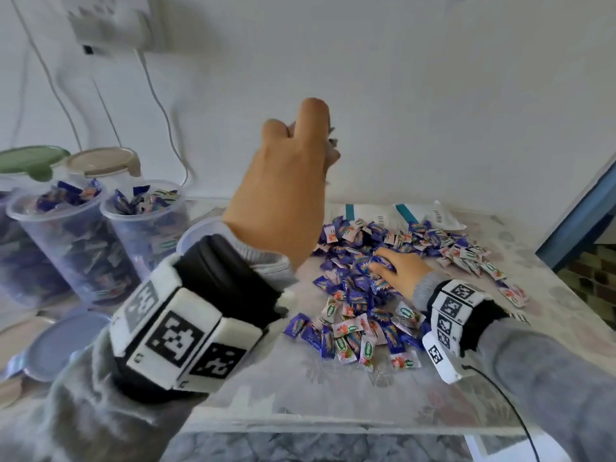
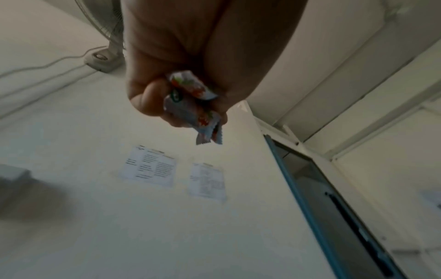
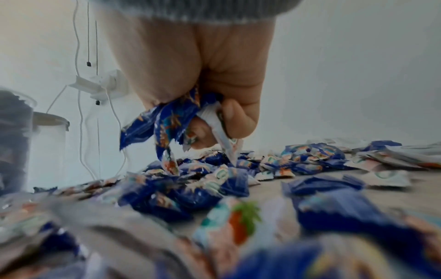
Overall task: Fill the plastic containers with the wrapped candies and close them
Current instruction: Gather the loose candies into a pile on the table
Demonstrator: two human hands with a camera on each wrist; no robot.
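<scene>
A heap of blue and white wrapped candies (image 1: 373, 288) lies on the table. My left hand (image 1: 293, 168) is raised high above the table and grips a few white-wrapped candies (image 2: 190, 102) in curled fingers. My right hand (image 1: 396, 266) rests in the heap and clutches a bunch of blue and white candies (image 3: 167, 124). Two open clear plastic containers (image 1: 66, 235) (image 1: 150, 225), both holding candies up to the rim, stand at the left. Another open container rim (image 1: 196, 233) shows behind my left wrist, mostly hidden.
Two lidded containers, one green lid (image 1: 31, 160) and one beige lid (image 1: 103, 161), stand behind the open ones. Loose lids (image 1: 56, 341) lie at the front left. A white plastic bag (image 1: 400, 215) lies behind the heap. Cables hang on the wall (image 1: 160, 105). The table edge (image 1: 333, 428) is near me.
</scene>
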